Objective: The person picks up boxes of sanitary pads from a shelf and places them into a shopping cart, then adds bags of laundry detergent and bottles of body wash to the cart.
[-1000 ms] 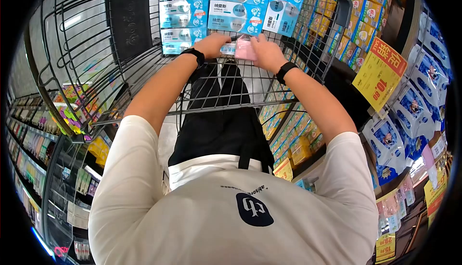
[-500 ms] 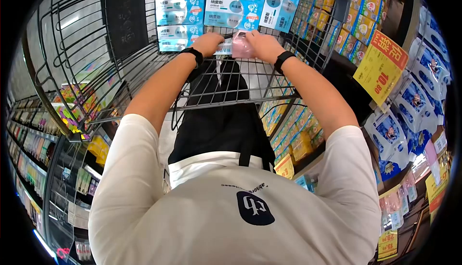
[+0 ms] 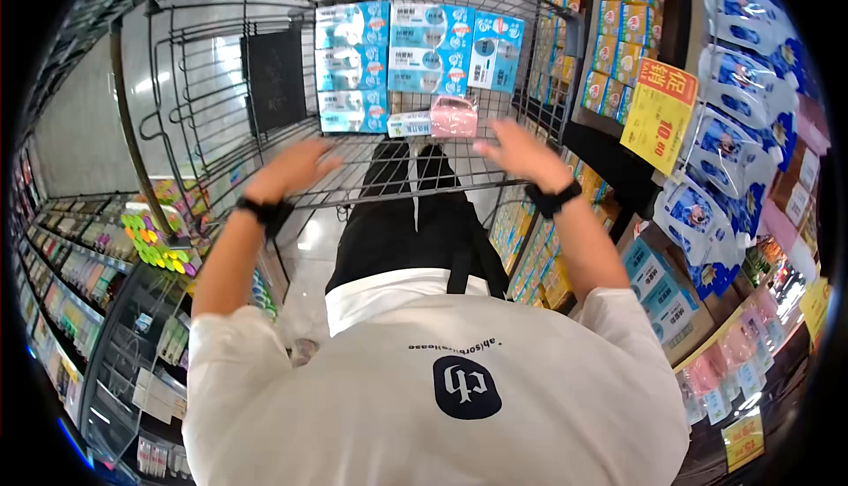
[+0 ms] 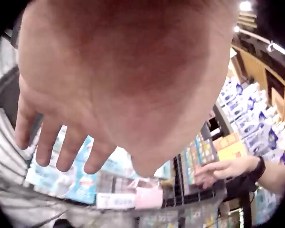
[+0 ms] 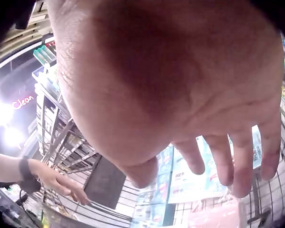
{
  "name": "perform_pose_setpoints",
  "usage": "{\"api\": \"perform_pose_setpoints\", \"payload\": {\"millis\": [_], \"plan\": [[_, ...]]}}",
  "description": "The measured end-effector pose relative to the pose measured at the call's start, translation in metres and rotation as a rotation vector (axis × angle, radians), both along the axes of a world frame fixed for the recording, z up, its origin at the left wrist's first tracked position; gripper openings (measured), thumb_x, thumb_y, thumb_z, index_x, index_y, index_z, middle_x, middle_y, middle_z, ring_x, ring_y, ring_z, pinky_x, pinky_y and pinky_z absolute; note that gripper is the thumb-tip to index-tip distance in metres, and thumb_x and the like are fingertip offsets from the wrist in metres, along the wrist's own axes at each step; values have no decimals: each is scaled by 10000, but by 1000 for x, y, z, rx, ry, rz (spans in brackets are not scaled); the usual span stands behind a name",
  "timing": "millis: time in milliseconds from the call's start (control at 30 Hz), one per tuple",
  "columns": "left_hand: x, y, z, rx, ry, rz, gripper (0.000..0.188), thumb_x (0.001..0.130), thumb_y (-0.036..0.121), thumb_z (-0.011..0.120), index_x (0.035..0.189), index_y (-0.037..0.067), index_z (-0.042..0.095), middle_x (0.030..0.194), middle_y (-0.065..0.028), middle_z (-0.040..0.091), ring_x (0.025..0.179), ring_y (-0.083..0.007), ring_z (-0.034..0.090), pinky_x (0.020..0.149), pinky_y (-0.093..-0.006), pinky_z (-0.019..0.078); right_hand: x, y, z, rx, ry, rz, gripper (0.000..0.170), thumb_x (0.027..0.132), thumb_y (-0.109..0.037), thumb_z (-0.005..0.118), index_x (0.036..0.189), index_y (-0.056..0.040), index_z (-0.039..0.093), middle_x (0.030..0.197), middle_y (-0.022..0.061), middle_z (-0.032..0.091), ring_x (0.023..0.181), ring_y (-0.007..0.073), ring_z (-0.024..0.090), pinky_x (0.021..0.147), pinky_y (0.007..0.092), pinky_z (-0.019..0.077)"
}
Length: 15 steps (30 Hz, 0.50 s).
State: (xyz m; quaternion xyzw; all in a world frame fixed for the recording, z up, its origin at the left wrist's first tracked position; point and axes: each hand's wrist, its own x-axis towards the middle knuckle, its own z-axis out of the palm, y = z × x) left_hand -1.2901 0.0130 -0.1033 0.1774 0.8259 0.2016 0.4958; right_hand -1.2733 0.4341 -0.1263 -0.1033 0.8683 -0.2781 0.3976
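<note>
My left hand is over the near left part of the wire cart, fingers extended and nothing in its grasp. My right hand hangs over the near right part, also holding nothing, its fingertips a little right of a pink packet. That packet lies in the cart beside a small white printed box. Behind them stand stacked blue-and-white boxes, with one tilted blue box at their right. Spread fingers show in the left wrist view, and the right wrist view shows loosely straight fingers.
The cart's wire rim runs between the hands and my body. A black panel is fixed at its left. Shelves of orange packs and hanging blue-white pouches line the right, with a yellow price sign.
Both hands have let go of the pink packet and the white box, drawn back toward my body and spread apart. The head view has shifted, showing more of the cart.
</note>
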Motion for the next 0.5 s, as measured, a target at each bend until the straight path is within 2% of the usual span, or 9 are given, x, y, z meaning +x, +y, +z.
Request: {"api": "perform_pose_setpoints", "payload": {"millis": [33, 100, 133, 167, 200, 233, 300, 333, 500], "plan": [[28, -18, 6, -42, 62, 23, 480, 941, 398, 571, 1202, -4, 593, 1174, -214, 619, 1096, -377, 573, 934, -445, 447, 18, -2, 14, -8, -36, 7, 495, 871, -420, 663, 1179, -43, 571, 1165, 219, 584, 1123, 392, 536, 918, 486, 449], [54, -27, 38, -154, -11, -12, 505, 915, 420, 595, 1189, -4, 598, 1177, -205, 621, 1098, -384, 558, 937, -457, 433, 53, -9, 41, 56, 16, 58, 436, 844, -360, 695, 1152, -67, 597, 1096, 164, 608, 1133, 356, 529, 946, 472, 423], [67, -30, 44, -118, 103, 34, 525, 896, 448, 604, 1180, 5, 607, 1168, -201, 624, 1091, -385, 558, 932, -463, 434, 64, -10, 41, 56, 23, 47, 436, 844, -360, 695, 1152, -67, 597, 1096, 164, 608, 1133, 356, 529, 946, 472, 423], [81, -34, 42, -81, 212, 79, 546, 878, 476, 613, 1170, 15, 616, 1159, -197, 628, 1083, -386, 558, 927, -468, 436, 76, -12, 37, 89, 149, 35, 383, 822, -317, 707, 1106, -75, 623, 1055, 130, 610, 1130, 329, 526, 966, 454, 405], [97, -42, 25, -48, 522, 6, 595, 837, 542, 611, 1144, 32, 633, 1107, -183, 637, 1032, -375, 578, 888, -463, 459, 86, -15, 31, 124, 272, 20, 330, 800, -275, 718, 1060, -84, 648, 1013, 96, 613, 1128, 302, 524, 985, 437, 386], [99, -42, 20, -41, 520, -13, 595, 837, 542, 611, 1144, 32, 633, 1107, -183, 637, 1032, -375, 578, 888, -463, 459, 90, -16, 23, 128, 269, 1, 330, 800, -275, 718, 1060, -84, 648, 1013, 96, 613, 1128, 302, 524, 985, 437, 386], [101, -36, 16, -109, 529, -15, 601, 794, 566, 632, 1100, 50, 645, 946, -119, 644, 927, -309, 602, 810, -399, 496, 86, -15, 8, 128, 536, -85, 199, 754, -212, 718, 918, -103, 686, 944, 53, 597, 1091, 265, 533, 1017, 443, 357], [100, -34, 17, -98, 560, -10, 619, 771, 584, 626, 1080, 49, 653, 908, -104, 636, 915, -285, 605, 793, -366, 501, 79, -17, 12, 130, 644, -93, 127, 757, -219, 705, 813, -106, 688, 921, 44, 585, 1075, 260, 533, 1026, 484, 345], [89, -19, 10, -81, 591, 27, 556, 808, 558, 636, 1003, 40, 680, 889, -105, 655, 915, -295, 607, 791, -388, 503, 46, -2, 14, 170, 677, -70, 150, 743, -237, 715, 814, -107, 687, 928, 57, 581, 1074, 269, 527, 1035, 512, 332]]}}
